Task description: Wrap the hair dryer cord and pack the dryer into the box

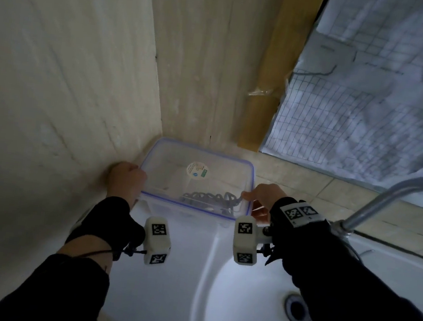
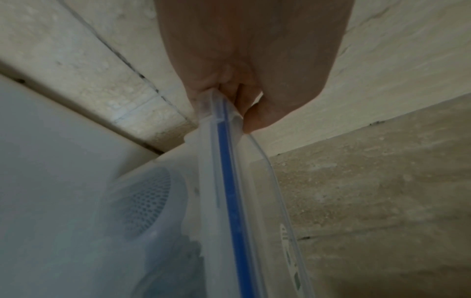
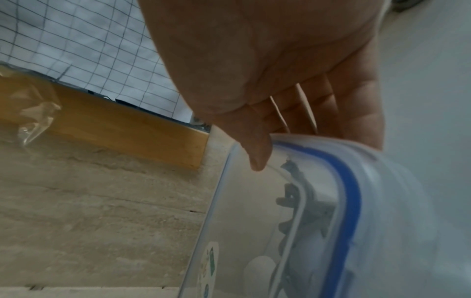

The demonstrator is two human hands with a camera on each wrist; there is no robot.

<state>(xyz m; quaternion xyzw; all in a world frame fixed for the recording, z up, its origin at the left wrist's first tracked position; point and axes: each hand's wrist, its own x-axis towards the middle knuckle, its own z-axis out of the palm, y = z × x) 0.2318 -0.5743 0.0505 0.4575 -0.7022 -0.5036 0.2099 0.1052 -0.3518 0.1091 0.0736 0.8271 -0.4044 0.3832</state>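
A clear plastic box [image 1: 187, 214] stands on the white counter in the wall corner. Its clear lid [image 1: 199, 166] with a blue seal lies over it; whether it is pressed home I cannot tell. Inside lie the white hair dryer [image 2: 145, 203], grille showing, and its dark coiled cord [image 1: 211, 197]. My left hand [image 1: 126, 179] pinches the lid's left edge [image 2: 224, 125]. My right hand [image 1: 262, 196] grips the lid's right corner [image 3: 318, 149], thumb on top and fingers under the rim. The cord [image 3: 290, 193] shows through the lid.
A white sink basin [image 1: 240, 310] with a drain [image 1: 297, 309] lies just in front of the box. A metal faucet [image 1: 387, 198] arches at the right. Tiled walls close in on the left and behind. A wooden frame [image 1: 270, 87] and a mesh window [image 1: 370, 113] stand at the back right.
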